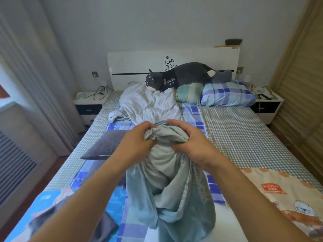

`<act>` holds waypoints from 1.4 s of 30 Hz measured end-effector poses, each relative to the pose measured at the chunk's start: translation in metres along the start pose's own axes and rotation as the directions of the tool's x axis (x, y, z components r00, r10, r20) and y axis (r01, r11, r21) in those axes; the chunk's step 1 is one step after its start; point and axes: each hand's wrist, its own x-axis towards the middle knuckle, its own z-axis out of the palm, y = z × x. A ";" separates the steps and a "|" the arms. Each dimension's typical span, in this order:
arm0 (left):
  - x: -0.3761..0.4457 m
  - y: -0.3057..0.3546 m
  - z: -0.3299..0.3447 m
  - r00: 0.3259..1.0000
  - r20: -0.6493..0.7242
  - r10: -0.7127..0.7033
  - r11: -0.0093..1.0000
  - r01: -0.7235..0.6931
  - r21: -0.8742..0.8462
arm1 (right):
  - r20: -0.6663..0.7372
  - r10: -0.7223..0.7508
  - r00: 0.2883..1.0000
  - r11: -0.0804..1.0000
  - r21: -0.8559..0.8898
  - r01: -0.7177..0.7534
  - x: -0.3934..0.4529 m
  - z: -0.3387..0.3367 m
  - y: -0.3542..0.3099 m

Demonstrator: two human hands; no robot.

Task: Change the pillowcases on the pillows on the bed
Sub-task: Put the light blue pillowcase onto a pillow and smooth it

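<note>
Left hand: the left hand [138,138] has its fingers curled tight into the bunched top edge of the pale teal pillowcase [167,173], gathering a ruffled fold against the palm.
Right hand: the right hand [190,140] clamps the same bunched edge from the other side, thumb under and fingers arched over the cloth; the 2 hands sit close together with the gather between them.
Pillowcase: smooth, slightly shiny fabric, paler on the inner face and deeper teal outside; it hangs from both hands in long soft folds down to the near end of the bed [244,137].
Bed surface: small grey-and-white check sheet, with a blue, purple and white plaid cloth [215,187] running under the pillowcase.
Grey pillow: a dark grey pillow [104,145] of fine woven texture lies just left of the left hand.
Crumpled cover: a wrinkled pale quilt [148,103] is heaped beyond the hands.
Head of bed: a plaid pillow [227,95] in blue and purple rests beside a green-striped pillow [189,93]; a long dark grey plush animal [183,75] stretches across them against the glossy white headboard [139,65].
Near corners: a cartoon-printed blanket [283,194] at right, a bright blue printed cloth [50,199] at left.
</note>
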 end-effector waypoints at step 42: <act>-0.093 -0.245 0.093 0.717 0.365 -0.593 0.229 0.586 -0.777 | 0.271 0.344 0.899 0.814 -0.564 -0.142 -0.110 0.045 0.243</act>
